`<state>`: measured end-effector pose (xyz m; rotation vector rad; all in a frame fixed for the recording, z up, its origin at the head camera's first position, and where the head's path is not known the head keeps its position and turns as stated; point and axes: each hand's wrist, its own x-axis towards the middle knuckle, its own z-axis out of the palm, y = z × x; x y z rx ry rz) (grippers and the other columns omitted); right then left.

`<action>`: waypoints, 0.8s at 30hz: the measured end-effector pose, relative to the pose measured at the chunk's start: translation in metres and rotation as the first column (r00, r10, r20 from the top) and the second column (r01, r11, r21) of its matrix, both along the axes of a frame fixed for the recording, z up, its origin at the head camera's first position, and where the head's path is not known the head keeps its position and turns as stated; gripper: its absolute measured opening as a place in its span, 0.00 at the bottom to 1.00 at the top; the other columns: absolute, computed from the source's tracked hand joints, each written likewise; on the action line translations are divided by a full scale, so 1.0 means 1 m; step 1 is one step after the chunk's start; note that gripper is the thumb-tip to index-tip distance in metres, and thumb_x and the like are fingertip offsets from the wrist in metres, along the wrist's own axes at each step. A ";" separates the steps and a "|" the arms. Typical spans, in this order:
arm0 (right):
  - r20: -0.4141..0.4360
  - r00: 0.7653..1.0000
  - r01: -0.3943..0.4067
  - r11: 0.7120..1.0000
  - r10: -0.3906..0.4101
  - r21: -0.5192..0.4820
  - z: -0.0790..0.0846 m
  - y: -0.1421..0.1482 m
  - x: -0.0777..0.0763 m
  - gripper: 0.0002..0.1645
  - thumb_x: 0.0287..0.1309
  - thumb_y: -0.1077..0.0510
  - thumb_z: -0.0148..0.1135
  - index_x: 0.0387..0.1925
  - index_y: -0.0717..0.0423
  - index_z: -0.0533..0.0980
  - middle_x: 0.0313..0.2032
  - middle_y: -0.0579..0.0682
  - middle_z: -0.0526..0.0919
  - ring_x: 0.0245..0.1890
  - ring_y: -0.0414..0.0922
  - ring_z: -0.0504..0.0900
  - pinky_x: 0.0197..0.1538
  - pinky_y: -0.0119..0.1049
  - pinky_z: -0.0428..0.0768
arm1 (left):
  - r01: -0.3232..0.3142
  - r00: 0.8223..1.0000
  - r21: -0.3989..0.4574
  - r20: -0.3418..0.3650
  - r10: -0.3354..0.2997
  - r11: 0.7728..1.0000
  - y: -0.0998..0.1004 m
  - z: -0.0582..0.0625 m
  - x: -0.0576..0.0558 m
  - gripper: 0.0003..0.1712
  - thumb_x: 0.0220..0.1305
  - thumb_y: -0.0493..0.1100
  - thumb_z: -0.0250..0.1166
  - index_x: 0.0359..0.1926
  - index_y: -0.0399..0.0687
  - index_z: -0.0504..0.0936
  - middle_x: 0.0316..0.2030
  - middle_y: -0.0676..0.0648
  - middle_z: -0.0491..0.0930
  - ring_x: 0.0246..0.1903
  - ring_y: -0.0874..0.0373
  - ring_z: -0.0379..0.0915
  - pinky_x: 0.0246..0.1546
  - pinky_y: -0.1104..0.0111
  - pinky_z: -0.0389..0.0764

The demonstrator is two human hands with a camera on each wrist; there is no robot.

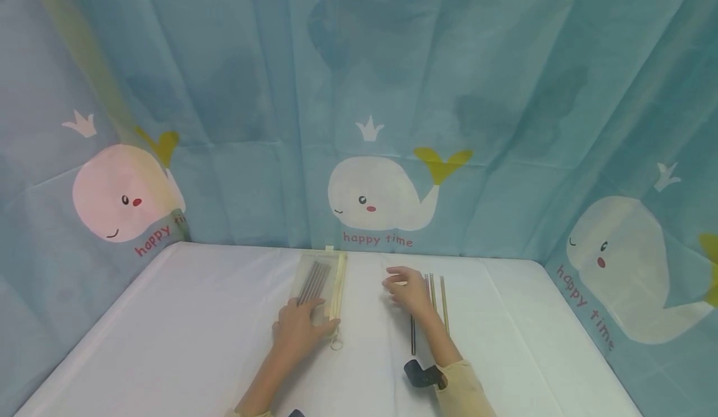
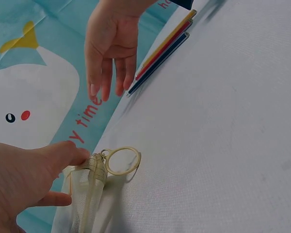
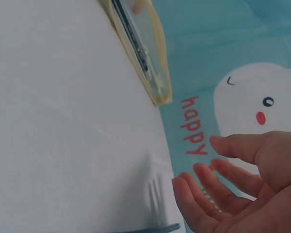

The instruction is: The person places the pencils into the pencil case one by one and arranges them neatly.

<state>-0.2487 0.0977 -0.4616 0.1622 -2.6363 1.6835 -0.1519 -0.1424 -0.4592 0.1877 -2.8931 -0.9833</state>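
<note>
My left hand (image 1: 300,330) holds the near end of a pale yellow zip pouch (image 1: 339,273), its thumb by the zip and its fingers toward the opposite edge. Several slim metallic rods (image 1: 316,277) show through the see-through side of the pouch. From the zip end hangs a cream ring (image 2: 139,158), lying over the white surface. My right hand (image 1: 412,293), holding nothing, hovers with loosely bent fingers just left of a few loose rods. Of these, a dark rod (image 1: 413,339) lies nearest, partly behind the hand, with a gold rod (image 1: 445,295) to its right.
A white-covered table (image 1: 538,342) lies under everything. Behind and at both sides hangs a blue curtain (image 1: 252,124) printed with whales. A black wrist mount (image 1: 422,374) sits at the right forearm.
</note>
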 end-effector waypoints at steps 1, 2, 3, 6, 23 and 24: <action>-0.008 1.000 0.013 1.000 -0.013 0.015 -0.001 0.002 -0.001 0.21 0.68 0.63 0.68 0.60 0.66 0.80 0.48 0.64 0.88 0.41 0.56 0.90 0.42 0.42 0.89 | -0.001 1.000 -0.001 -0.002 0.001 1.000 0.000 0.000 0.000 0.37 0.60 0.61 0.76 0.63 0.43 0.83 0.64 0.22 0.72 0.64 0.21 0.65 0.56 0.27 0.68; -0.017 1.000 0.027 0.999 -0.026 0.029 -0.001 0.003 -0.001 0.21 0.68 0.63 0.68 0.60 0.66 0.80 0.48 0.64 0.88 0.41 0.56 0.90 0.42 0.42 0.89 | -0.002 1.000 -0.003 -0.003 0.002 1.000 0.000 0.000 0.001 0.37 0.60 0.61 0.76 0.63 0.43 0.83 0.64 0.23 0.72 0.64 0.21 0.66 0.56 0.27 0.68; -0.027 0.999 0.042 0.998 -0.041 0.044 -0.001 0.005 -0.001 0.21 0.68 0.63 0.68 0.59 0.66 0.80 0.48 0.64 0.88 0.40 0.55 0.90 0.41 0.41 0.89 | -0.003 1.000 -0.006 -0.004 0.003 1.000 0.000 0.000 0.001 0.37 0.60 0.60 0.77 0.63 0.43 0.83 0.63 0.23 0.72 0.63 0.22 0.66 0.55 0.27 0.69; -0.043 0.996 0.085 0.994 -0.082 0.065 0.000 0.009 -0.001 0.21 0.67 0.62 0.69 0.59 0.65 0.81 0.48 0.64 0.88 0.41 0.54 0.89 0.41 0.41 0.89 | -0.005 1.000 -0.011 -0.009 0.005 1.000 -0.001 -0.001 0.001 0.37 0.60 0.60 0.77 0.63 0.43 0.84 0.62 0.23 0.73 0.63 0.22 0.67 0.54 0.28 0.70; 0.010 0.986 0.164 0.977 -0.167 0.138 0.008 0.024 0.004 0.28 0.65 0.61 0.70 0.64 0.67 0.77 0.58 0.69 0.82 0.59 0.66 0.81 0.60 0.58 0.82 | 0.005 1.000 -0.008 -0.012 -0.005 1.000 -0.001 -0.004 -0.002 0.38 0.60 0.61 0.76 0.64 0.44 0.83 0.64 0.23 0.72 0.63 0.23 0.67 0.56 0.26 0.68; 0.017 0.986 0.161 0.976 -0.165 0.145 0.008 0.025 0.004 0.29 0.64 0.61 0.70 0.64 0.67 0.76 0.58 0.70 0.82 0.59 0.66 0.81 0.60 0.58 0.82 | 0.004 1.000 -0.007 -0.012 -0.004 1.000 -0.001 -0.005 -0.002 0.38 0.60 0.61 0.76 0.64 0.44 0.83 0.64 0.23 0.72 0.63 0.23 0.67 0.56 0.27 0.68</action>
